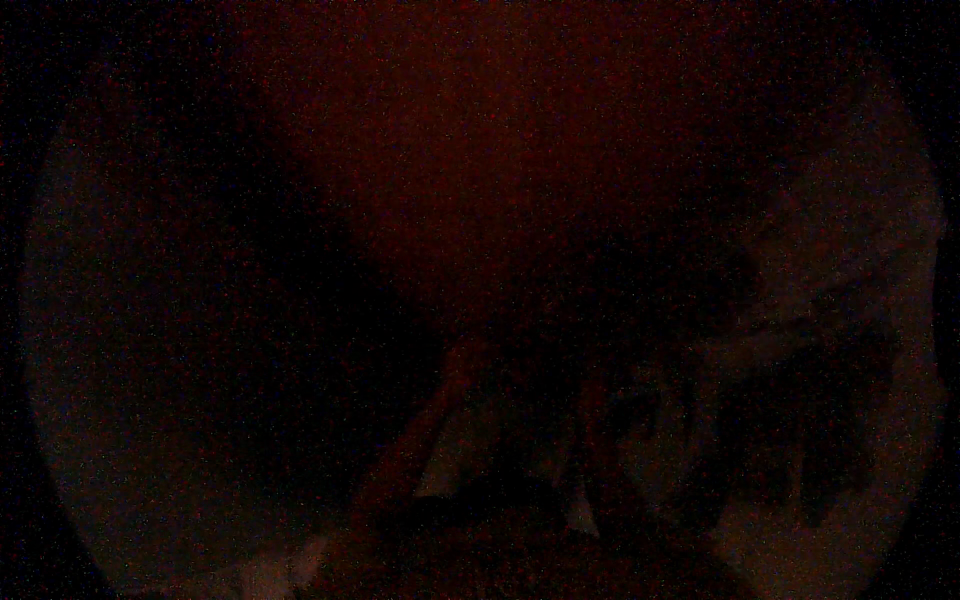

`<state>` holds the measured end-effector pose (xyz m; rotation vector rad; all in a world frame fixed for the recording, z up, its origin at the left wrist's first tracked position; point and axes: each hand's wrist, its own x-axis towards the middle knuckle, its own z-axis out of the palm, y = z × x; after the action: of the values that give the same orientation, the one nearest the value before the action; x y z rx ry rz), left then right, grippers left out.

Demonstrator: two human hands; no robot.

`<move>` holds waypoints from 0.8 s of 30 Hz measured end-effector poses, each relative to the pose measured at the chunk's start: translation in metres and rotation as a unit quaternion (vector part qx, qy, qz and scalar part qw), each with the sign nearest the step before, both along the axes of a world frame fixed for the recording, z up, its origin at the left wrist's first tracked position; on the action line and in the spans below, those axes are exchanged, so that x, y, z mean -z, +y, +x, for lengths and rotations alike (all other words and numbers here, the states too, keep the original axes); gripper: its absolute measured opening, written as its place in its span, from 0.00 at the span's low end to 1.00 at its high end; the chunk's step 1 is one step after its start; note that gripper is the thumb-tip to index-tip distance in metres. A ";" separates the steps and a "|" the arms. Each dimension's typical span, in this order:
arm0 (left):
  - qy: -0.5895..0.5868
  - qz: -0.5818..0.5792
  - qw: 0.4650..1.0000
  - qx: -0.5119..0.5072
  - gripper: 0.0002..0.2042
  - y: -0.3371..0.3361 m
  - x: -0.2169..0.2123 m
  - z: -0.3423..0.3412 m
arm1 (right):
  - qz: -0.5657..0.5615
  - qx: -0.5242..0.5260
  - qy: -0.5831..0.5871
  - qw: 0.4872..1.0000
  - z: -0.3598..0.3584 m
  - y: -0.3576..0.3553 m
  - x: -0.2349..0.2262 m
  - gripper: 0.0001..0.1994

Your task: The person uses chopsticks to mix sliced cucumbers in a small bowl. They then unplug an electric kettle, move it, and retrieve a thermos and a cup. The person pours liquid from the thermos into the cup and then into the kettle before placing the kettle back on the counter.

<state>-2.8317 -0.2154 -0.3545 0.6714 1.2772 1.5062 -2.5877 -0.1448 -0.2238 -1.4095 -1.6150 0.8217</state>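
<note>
The view is very dark and grainy, so little detail shows. My left forearm rises from the lower edge toward the middle, and my left hand [466, 358] is a dim reddish shape at its upper end. Farther right, my right forearm runs up almost straight, with my right hand [595, 385] fading into shadow at its top. Both hands are nearest to a dark mass [530, 340] between and above them, whose kind I cannot make out. No fingers can be told apart on either hand, and anything they hold is hidden.
A large dim red surface [490, 130] fills the upper middle, bordered by black slanting bands. Greyish areas lie at both sides. Dark, irregular shapes [810, 420] stand at the right, and a pale patch [280, 570] shows at the lower left.
</note>
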 end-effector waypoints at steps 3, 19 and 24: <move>0.067 -0.026 0.997 0.015 0.11 0.025 -0.037 -0.004 | -0.020 0.002 -0.009 1.000 0.001 0.018 -0.008 0.18; 0.348 -0.094 0.932 0.037 0.12 0.096 -0.113 0.033 | -0.110 0.050 -0.041 0.992 0.045 -0.046 -0.002 0.17; 0.364 -0.109 0.924 0.042 0.12 0.079 -0.114 0.024 | -0.117 0.048 -0.047 0.991 0.046 -0.051 -0.002 0.17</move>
<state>-2.8080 -0.1364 -0.2402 1.1812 1.9058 1.0368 -2.5419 -0.1957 -0.2215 -1.7011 -1.5444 0.9235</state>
